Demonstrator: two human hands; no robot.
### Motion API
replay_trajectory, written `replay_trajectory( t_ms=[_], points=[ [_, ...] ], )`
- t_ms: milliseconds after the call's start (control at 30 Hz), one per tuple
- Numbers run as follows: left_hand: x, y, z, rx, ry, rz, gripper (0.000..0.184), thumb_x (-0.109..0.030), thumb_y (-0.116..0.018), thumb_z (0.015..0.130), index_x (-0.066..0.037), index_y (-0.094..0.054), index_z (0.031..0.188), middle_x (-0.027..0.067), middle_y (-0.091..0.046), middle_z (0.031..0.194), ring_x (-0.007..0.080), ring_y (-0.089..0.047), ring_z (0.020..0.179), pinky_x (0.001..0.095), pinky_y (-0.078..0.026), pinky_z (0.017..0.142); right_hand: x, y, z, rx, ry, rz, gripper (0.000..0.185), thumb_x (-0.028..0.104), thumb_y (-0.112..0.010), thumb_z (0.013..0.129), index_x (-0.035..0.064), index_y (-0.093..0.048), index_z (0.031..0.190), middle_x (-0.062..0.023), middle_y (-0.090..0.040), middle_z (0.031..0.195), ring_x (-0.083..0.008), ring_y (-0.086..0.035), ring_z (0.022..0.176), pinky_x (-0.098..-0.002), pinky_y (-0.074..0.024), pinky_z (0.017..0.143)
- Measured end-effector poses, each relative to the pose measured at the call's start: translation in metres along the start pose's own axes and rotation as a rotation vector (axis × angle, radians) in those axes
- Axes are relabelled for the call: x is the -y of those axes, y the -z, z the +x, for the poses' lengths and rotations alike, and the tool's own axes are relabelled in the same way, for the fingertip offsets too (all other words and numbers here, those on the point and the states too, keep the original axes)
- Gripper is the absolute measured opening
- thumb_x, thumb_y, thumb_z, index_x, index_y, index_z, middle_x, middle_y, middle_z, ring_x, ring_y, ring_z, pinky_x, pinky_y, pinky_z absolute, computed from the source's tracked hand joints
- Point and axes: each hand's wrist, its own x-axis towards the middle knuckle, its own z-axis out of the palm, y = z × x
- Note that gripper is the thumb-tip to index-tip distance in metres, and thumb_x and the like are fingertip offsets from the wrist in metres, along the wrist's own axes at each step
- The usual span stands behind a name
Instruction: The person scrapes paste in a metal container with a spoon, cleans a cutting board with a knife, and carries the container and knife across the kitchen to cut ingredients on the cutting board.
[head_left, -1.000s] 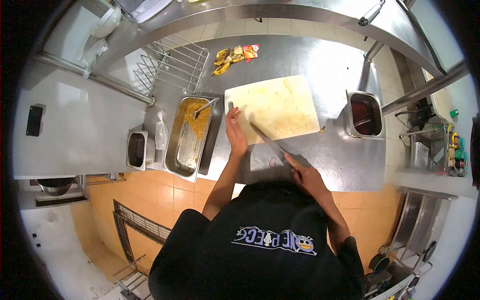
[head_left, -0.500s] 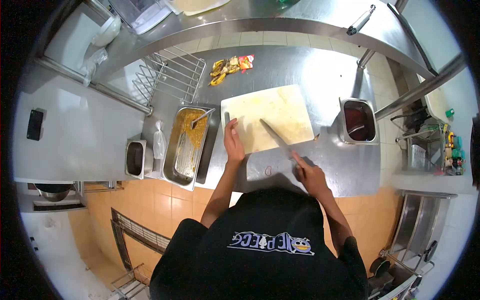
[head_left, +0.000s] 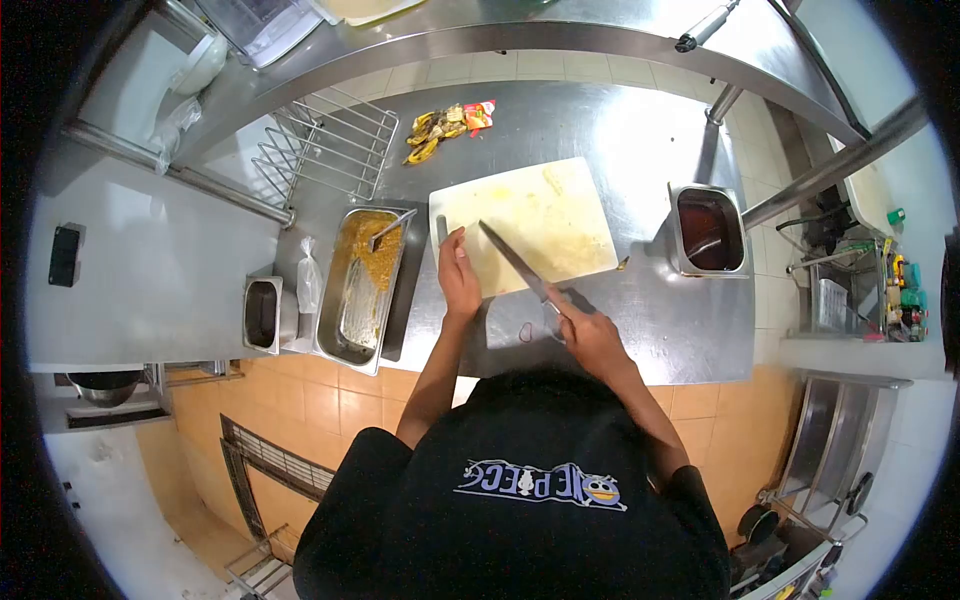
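Observation:
A white cutting board [head_left: 550, 222] with yellowish stains lies on the steel table. My right hand [head_left: 592, 338] is wrapped round the handle of a long kitchen knife [head_left: 514, 260]. The blade reaches diagonally over the board, its tip pointing up and left. At the board's lower left edge rests my left hand [head_left: 459, 282], seen edge-on with its fingers stretched out, near the slot in the board; I see nothing held in it. A small dark scrap [head_left: 623, 264] lies by the board's right corner.
Left of the board stands a steel pan [head_left: 348, 352] with brown mash and a spoon. Banana peels [head_left: 424, 145] and a red packet [head_left: 480, 113] lie behind. A wire rack [head_left: 345, 150] is at left, a container of dark red liquid [head_left: 708, 232] at right. A steel shelf [head_left: 560, 35] overhangs.
The knife and my right hand have moved left across the board, bringing the tip nearer my left hand. My left hand stays at the board's edge. The whole view has shifted slightly.

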Motion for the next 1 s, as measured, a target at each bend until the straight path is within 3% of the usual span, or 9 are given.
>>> replay_trajectory(
  t_ms=[167,233,367,500,567,700,867,967,1000],
  points=[
    [-0.003,0.008,-0.002,-0.015,0.043,-0.025,0.043,-0.029,-0.036,0.111,0.002,-0.053,0.135,0.0217,-0.061,0.124,0.0321,-0.060,0.118,0.0416,-0.045,0.103,-0.040,0.016,0.025,0.031,-0.033,0.003,0.053,0.021,-0.053,0.100,0.0337,-0.047,0.152,-0.0275,-0.063,0.073,-0.0470,-0.062,0.066,-0.0551,-0.0510,0.066],
    [-0.003,0.008,-0.001,-0.001,0.024,-0.039,0.042,-0.027,-0.037,0.110,0.003,-0.053,0.135,0.0215,-0.061,0.124,0.0320,-0.060,0.118,0.0415,-0.045,0.102,-0.051,0.031,0.038,-0.204,-0.100,-0.132,0.053,0.018,-0.053,0.101,0.0327,-0.048,0.152,-0.0274,-0.061,0.071,-0.0457,-0.062,0.063,-0.0550,-0.0499,0.065],
    [-0.004,0.005,0.000,-0.034,0.066,-0.044,0.045,-0.031,-0.037,0.110,0.003,-0.056,0.133,0.0205,-0.062,0.126,0.0299,-0.060,0.119,0.0407,-0.044,0.105,-0.070,0.059,0.059,-0.302,-0.106,-0.136,0.055,0.015,-0.054,0.100,0.0320,-0.047,0.152,-0.0269,-0.061,0.070,-0.0442,-0.062,0.061,-0.0556,-0.0480,0.064],
    [-0.003,0.000,0.001,-0.025,0.036,0.034,0.040,-0.025,-0.038,0.109,0.004,-0.056,0.132,0.0215,-0.062,0.124,0.0322,-0.060,0.117,0.0410,-0.045,0.103,-0.034,0.041,0.035,-0.203,-0.105,-0.086,0.055,0.015,-0.057,0.099,0.0313,-0.048,0.151,-0.0259,-0.061,0.070,-0.0438,-0.062,0.061,-0.0528,-0.0482,0.064],
    [-0.004,-0.001,-0.002,-0.034,0.022,0.047,0.037,-0.020,-0.038,0.108,0.004,-0.056,0.131,0.0221,-0.061,0.122,0.0341,-0.060,0.115,0.0414,-0.046,0.102,-0.025,0.019,0.017,0.010,0.031,-0.007,0.055,0.019,-0.054,0.100,0.0308,-0.046,0.153,-0.0257,-0.066,0.074,-0.0450,-0.065,0.068,-0.0558,-0.0536,0.070],
    [-0.003,0.002,0.001,-0.013,-0.021,0.031,0.037,-0.019,-0.038,0.108,0.006,-0.055,0.130,0.0233,-0.061,0.122,0.0355,-0.060,0.114,0.0424,-0.045,0.102,-0.051,0.005,0.008,-0.129,0.139,0.028,0.055,0.020,-0.054,0.100,0.0327,-0.046,0.153,-0.0266,-0.063,0.072,-0.0447,-0.065,0.066,-0.0547,-0.0537,0.070],
    [-0.007,0.000,0.000,-0.012,-0.031,0.021,0.037,-0.019,-0.039,0.108,0.006,-0.055,0.129,0.0242,-0.060,0.122,0.0367,-0.060,0.114,0.0425,-0.045,0.102,-0.050,0.067,0.029,-0.192,-0.307,-0.020,0.055,0.014,-0.055,0.101,0.0280,-0.046,0.153,-0.0276,-0.063,0.078,-0.0438,-0.065,0.068,-0.0465,-0.0503,0.068],
    [-0.007,0.001,0.001,0.012,-0.009,0.129,0.037,-0.019,-0.039,0.108,0.006,-0.055,0.130,0.0248,-0.060,0.124,0.0383,-0.059,0.116,0.0438,-0.045,0.103,-0.061,0.062,0.027,-0.266,-0.122,0.094,0.057,0.012,-0.054,0.101,0.0256,-0.044,0.155,-0.0265,-0.060,0.071,-0.0427,-0.063,0.063,-0.0448,-0.0479,0.064],
    [-0.008,0.001,0.001,0.025,-0.019,0.170,0.036,-0.018,-0.041,0.107,0.006,-0.055,0.131,0.0248,-0.060,0.125,0.0393,-0.058,0.118,0.0452,-0.043,0.104,-0.042,0.071,0.022,-0.161,-0.214,0.019,0.059,0.012,-0.056,0.100,0.0237,-0.042,0.157,-0.0245,-0.060,0.069,-0.0431,-0.062,0.063,-0.0465,-0.0477,0.063]
  ],
)
